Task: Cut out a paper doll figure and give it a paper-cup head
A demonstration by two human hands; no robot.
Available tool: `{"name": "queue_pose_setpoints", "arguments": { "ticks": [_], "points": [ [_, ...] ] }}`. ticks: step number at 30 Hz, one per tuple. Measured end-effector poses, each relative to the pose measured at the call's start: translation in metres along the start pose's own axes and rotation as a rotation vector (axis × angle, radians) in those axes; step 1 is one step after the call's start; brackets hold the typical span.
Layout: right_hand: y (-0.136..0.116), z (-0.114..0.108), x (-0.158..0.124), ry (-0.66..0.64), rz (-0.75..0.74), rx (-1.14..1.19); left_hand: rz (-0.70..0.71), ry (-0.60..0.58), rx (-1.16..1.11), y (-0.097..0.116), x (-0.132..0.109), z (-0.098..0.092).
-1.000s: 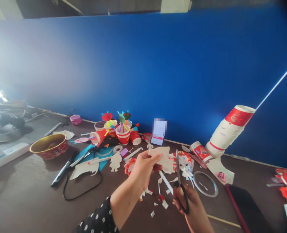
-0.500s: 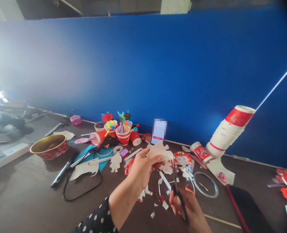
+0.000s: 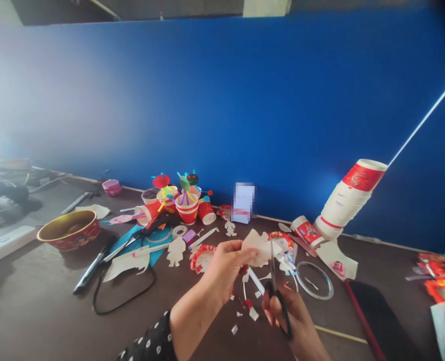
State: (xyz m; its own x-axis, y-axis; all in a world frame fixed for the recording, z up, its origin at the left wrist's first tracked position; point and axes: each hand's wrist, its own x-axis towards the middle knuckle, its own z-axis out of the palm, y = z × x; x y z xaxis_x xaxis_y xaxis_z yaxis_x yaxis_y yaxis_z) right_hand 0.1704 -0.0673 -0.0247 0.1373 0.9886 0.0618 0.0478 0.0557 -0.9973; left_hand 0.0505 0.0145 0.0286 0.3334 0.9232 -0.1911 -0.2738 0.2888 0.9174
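Observation:
My left hand [image 3: 230, 263] pinches a white paper cutout [image 3: 258, 246] between thumb and fingers, holding it above the table. The cutout's edge is curved and notched. My right hand [image 3: 288, 313] grips black-handled scissors [image 3: 272, 271], fingers through the loops, blades pointing up at the right edge of the paper. Whether the blades are parted is hard to tell. Small paper scraps [image 3: 253, 314] lie below the hands. A person-shaped white paper cutout [image 3: 176, 251] rests on the table left of my left hand, and a smaller figure [image 3: 230, 227] lies behind it.
Red-and-white paper cups [image 3: 186, 213] with colourful paper figures stand at the back. A leaning stack of cups [image 3: 346, 200] is at the right, near a tape ring [image 3: 315, 281] and a dark phone [image 3: 384, 321]. At the left are a gold-rimmed bowl [image 3: 68, 240] and a box cutter [image 3: 90, 271].
My left hand has shifted slightly right and down with the paper, which has turned a little. The small paper figure behind it now shows. The whole view has shifted slightly.

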Motion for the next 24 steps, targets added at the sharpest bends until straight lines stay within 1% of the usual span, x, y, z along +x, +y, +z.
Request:
{"name": "queue_pose_setpoints", "arguments": {
  "ticks": [4,7,12,17,22,24],
  "points": [
    [-0.0015,-0.0002,-0.0002,0.071,0.011,0.026,-0.028,-0.053,0.041,-0.0025,0.0002,-0.0005],
    [-0.0012,-0.0002,0.0002,0.077,0.022,0.074,-0.025,-0.064,0.052,-0.0015,-0.0003,-0.0001],
    [-0.0002,-0.0014,-0.0001,0.042,0.037,0.063,0.003,-0.017,0.067,0.0039,-0.0005,0.0001],
    [0.0005,-0.0011,-0.001,0.047,0.017,0.045,0.009,-0.046,0.036,0.0047,0.0013,-0.0012],
    [0.0006,-0.0025,0.0004,0.005,-0.019,-0.01,0.006,-0.055,-0.004,0.0017,0.0003,0.0009],
    [-0.0002,-0.0036,0.001,-0.031,-0.03,-0.038,0.002,-0.065,-0.023,0.0009,-0.0006,0.0021]
  ]
}}
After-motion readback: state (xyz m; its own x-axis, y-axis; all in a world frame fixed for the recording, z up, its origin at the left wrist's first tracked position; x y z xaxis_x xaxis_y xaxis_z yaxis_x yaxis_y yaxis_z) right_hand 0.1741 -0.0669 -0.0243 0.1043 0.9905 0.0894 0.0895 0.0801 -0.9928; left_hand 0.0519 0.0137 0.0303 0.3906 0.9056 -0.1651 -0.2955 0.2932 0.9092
